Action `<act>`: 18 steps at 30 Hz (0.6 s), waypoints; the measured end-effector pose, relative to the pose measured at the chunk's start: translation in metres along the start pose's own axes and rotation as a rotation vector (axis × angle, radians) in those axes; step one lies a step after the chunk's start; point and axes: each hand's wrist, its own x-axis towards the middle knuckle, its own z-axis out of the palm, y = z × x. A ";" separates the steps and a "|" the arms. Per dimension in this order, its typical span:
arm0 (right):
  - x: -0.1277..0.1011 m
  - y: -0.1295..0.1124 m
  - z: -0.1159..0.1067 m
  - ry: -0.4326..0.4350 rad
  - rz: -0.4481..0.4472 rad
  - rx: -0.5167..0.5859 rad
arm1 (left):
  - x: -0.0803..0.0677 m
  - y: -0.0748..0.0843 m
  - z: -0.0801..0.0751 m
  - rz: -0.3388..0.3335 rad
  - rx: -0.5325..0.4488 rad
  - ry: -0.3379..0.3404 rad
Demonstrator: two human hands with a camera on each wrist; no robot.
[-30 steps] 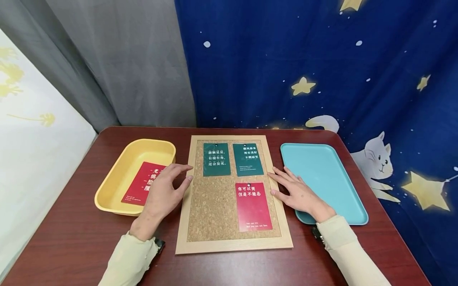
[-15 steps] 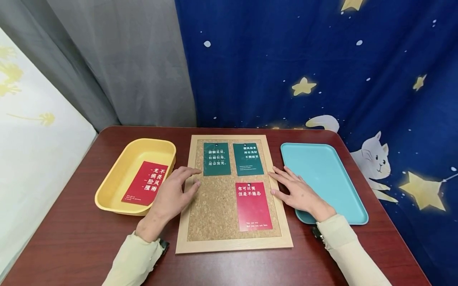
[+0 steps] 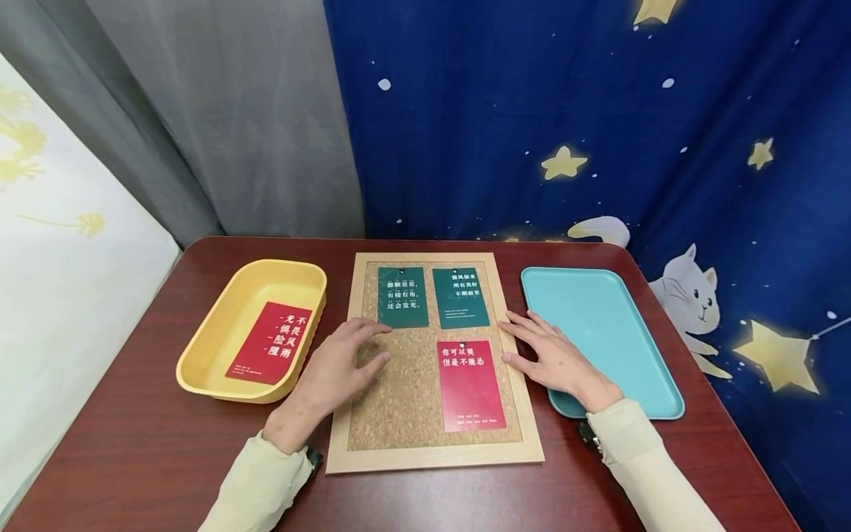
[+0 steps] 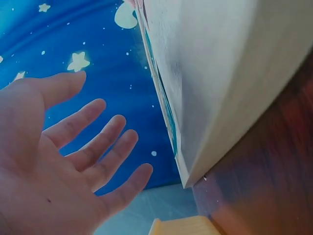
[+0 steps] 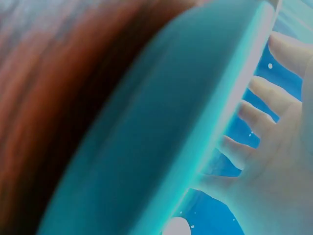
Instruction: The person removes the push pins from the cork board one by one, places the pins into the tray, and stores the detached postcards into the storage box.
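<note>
Left grip [image 3: 332, 373]: I have it above the left half of the cork board [image 3: 399, 403], thumb and fingertips apart; in my left wrist view the fingers are spread, with a gap to the board's edge.
Right grip [image 3: 558, 362]: fingers apart, fingertips at the board's right frame strip; I cannot tell whether they press on it.
Left green card [image 3: 402, 318]: flat on the board, just ahead of the left grip's fingertips, small dark fastener at its top.
Red card on the board [image 3: 472, 391]: between the two grips, nearer me than the green pair, also fastened at its top.
Right green card [image 3: 464, 307]: ahead and to the left of the right grip.
Blue tray [image 3: 605, 340]: its left edge runs beneath the right grip; the rest extends rightward.
Yellow basin [image 3: 266, 288]: left of the left grip, a loose red card [image 3: 269, 343] lying slantwise inside.
Table [image 3: 146, 443]: dark red-brown, under board, tray and basin.
Curtains [image 3: 532, 111]: beyond the table's far edge, past both grips, grey and starry blue.
</note>
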 end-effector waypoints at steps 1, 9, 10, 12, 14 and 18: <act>0.000 0.000 0.000 0.003 -0.001 -0.001 | 0.000 0.001 0.001 0.004 0.002 -0.005; 0.001 0.001 0.000 0.035 -0.020 -0.016 | 0.002 0.002 0.007 0.043 0.013 -0.032; 0.002 0.001 0.000 0.040 -0.023 -0.015 | 0.002 0.003 0.007 0.046 0.012 -0.035; 0.002 0.000 0.000 0.049 -0.026 -0.012 | 0.002 0.003 0.008 0.049 0.009 -0.038; 0.003 0.000 0.001 0.061 -0.026 -0.009 | 0.003 0.004 0.009 0.051 0.004 -0.042; 0.004 -0.003 0.003 0.091 -0.022 -0.001 | 0.003 0.005 0.011 0.054 0.009 -0.052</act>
